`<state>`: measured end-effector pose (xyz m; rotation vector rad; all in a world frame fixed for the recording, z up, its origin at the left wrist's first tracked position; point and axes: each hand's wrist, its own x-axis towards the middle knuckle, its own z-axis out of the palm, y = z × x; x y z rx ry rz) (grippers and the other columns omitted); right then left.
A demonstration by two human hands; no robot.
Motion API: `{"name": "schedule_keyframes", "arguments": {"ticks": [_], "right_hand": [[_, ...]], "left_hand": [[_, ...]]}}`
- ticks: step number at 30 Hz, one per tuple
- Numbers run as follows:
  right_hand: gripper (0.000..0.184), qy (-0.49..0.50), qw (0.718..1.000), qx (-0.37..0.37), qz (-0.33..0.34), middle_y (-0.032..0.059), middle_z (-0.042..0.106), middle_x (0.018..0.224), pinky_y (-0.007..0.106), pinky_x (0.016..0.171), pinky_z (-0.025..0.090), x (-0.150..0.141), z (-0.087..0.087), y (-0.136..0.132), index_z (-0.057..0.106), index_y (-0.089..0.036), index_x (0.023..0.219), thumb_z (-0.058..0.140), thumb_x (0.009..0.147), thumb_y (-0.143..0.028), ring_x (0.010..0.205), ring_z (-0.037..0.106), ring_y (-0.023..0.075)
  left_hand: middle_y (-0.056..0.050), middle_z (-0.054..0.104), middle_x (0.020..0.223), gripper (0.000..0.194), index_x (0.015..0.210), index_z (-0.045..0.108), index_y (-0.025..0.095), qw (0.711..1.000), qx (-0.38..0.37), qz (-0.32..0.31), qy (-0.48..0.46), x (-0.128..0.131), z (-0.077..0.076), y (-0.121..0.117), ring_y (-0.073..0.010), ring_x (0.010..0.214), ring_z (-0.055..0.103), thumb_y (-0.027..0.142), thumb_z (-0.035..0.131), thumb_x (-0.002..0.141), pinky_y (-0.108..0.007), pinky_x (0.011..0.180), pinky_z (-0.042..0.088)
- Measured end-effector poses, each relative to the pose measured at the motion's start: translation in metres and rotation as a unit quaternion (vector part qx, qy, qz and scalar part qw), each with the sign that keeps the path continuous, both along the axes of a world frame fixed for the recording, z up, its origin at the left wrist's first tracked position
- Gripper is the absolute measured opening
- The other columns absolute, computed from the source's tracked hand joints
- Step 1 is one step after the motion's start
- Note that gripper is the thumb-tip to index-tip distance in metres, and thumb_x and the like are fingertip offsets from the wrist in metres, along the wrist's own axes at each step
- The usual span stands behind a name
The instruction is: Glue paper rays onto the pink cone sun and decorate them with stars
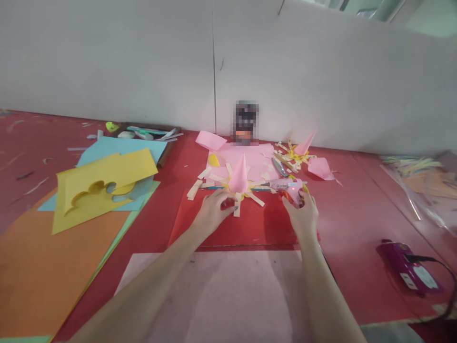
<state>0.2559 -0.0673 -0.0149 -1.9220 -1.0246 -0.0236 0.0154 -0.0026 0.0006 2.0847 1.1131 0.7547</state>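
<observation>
Pink paper cone point(238, 177) upright at the red board's point(246, 232) far edge. Left hand's point(214, 209) fingers at the front strip point(237, 211); whether pinching, I can't tell. Right hand point(303, 213) grasps the glue gun point(293, 190). I judge: strip-gluing; next calls for steady alignment.

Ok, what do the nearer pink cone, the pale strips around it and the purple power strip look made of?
Nearer pink cone: probably matte paper or thin card, rolled to a point. Pale strips: perhaps card or thin wood; flat, dull, straight-edged, too small to tell. Purple power strip: likely hard, shiny plastic, judging by its boxy body and sheen.
</observation>
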Motion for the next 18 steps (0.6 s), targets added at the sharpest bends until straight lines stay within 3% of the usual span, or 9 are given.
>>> {"name": "schedule_keyframes", "arguments": {"ticks": [7,14,18], "right_hand": [[0.043,-0.008,1.0,0.0,0.003,0.01,0.059,0.1,0.035,0.074,0.046,-0.0011,0.0021,-0.0004,0.057,-0.018,0.098,0.064,0.066,-0.045,0.081,0.057,0.0205],[0.039,0.003,1.0,-0.006,0.007,0.0065,0.058,0.089,0.033,0.07,0.045,-0.0036,0.0054,-0.0003,0.057,-0.019,0.094,0.065,0.065,-0.043,0.075,0.055,0.0188],[0.039,0.01,1.0,-0.008,0.008,0.0065,0.058,0.089,0.033,0.07,0.045,-0.0033,0.004,-0.0002,0.057,-0.018,0.094,0.065,0.065,-0.043,0.075,0.055,0.0188]], "left_hand": [[0.001,0.061,0.084,0.004,0.076,0.064,0.023,0.997,0.016,-0.002,0.073,0.0052,0.0017,-0.0004,-0.0169,0.083,0.056,0.02,0.062,0.077,-0.033,0.079,0.037],[0.002,0.06,0.086,0.003,0.08,0.064,0.024,0.995,0.0,0.002,0.099,0.0062,0.0003,0.0006,-0.0171,0.084,0.056,0.024,0.062,0.078,-0.035,0.082,0.034],[0.0,0.06,0.091,0.015,0.089,0.063,0.024,0.995,0.001,0.02,0.1,0.0057,-0.0042,0.0032,-0.018,0.086,0.055,0.023,0.066,0.074,-0.036,0.082,0.036]]}}
